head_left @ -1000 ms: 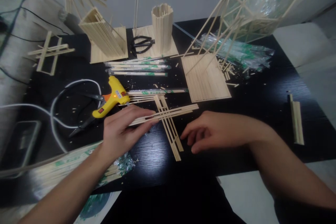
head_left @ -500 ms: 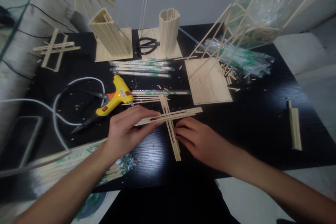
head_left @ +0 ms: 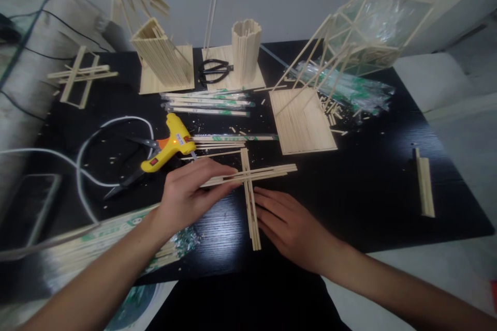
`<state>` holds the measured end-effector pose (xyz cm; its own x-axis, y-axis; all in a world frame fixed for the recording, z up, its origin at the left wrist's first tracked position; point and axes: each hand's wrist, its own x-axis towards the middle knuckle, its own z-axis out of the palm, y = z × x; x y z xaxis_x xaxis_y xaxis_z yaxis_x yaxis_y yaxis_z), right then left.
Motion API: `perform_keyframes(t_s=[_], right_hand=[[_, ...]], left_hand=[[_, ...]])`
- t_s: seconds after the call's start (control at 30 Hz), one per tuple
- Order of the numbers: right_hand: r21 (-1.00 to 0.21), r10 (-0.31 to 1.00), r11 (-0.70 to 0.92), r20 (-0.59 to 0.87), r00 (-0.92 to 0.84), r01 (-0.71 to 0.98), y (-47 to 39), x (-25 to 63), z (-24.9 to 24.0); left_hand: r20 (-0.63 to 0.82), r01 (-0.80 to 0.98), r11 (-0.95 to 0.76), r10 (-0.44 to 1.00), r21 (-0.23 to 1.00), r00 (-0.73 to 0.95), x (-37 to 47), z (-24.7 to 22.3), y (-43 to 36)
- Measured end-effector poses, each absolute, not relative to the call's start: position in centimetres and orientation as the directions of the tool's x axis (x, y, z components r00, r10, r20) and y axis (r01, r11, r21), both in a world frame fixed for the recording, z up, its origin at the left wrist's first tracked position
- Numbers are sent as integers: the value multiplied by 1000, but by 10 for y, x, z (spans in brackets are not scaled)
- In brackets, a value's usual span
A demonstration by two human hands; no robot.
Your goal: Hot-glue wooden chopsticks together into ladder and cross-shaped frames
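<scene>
Two bundles of pale wooden sticks cross each other above the black table, near its front. My left hand [head_left: 198,186] pinches the left end of the sideways bundle [head_left: 272,171] between thumb and fingers. The other bundle [head_left: 250,212] runs front to back through the crossing. Against the right side of that bundle lies my right hand [head_left: 285,220], its fingers close together and their tips partly hidden at the sticks. A yellow glue gun [head_left: 171,144] rests just beyond my left hand, its nozzle towards the sticks.
Behind stand a triangular stick tower [head_left: 163,57], a round one [head_left: 247,51] and black scissors [head_left: 214,71]. A stick panel [head_left: 303,121] lies right of centre. Wrapped sticks [head_left: 209,103] lie mid-table; more packs [head_left: 97,243] are front left. A white cable [head_left: 79,165] loops at left.
The front-to-back bundle has turned, its near end shifting left and towards me. My right hand has moved slightly nearer to me with it. My left hand keeps its pinch.
</scene>
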<state>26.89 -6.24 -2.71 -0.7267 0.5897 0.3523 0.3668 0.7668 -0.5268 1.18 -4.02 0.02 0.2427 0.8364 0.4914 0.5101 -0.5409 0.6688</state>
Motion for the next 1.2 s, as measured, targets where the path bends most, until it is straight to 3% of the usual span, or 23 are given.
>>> perform_keyframes(t_s=[0.27,0.5,0.63,0.9,1.2], right_hand=[[-506,553,796,383,-740,333,-53,267,-23],[-568,621,762,507,-597,311,-43,280,4],[-539,647,760,576,-499,363,-28,282,20],[-533,679,723,432,-594,439,-11,270,16],[-622,717,663,368,-592,416,-4,271,14]], left_hand=[[463,495,-530,846,688,263,13,0,-40],[468,451,-554,832,700,298,18,-1,-41],[469,446,-560,829,698,306,18,-1,-40],[463,436,-562,827,703,319,16,-3,-41],[470,439,-569,822,696,321,15,-3,-41]])
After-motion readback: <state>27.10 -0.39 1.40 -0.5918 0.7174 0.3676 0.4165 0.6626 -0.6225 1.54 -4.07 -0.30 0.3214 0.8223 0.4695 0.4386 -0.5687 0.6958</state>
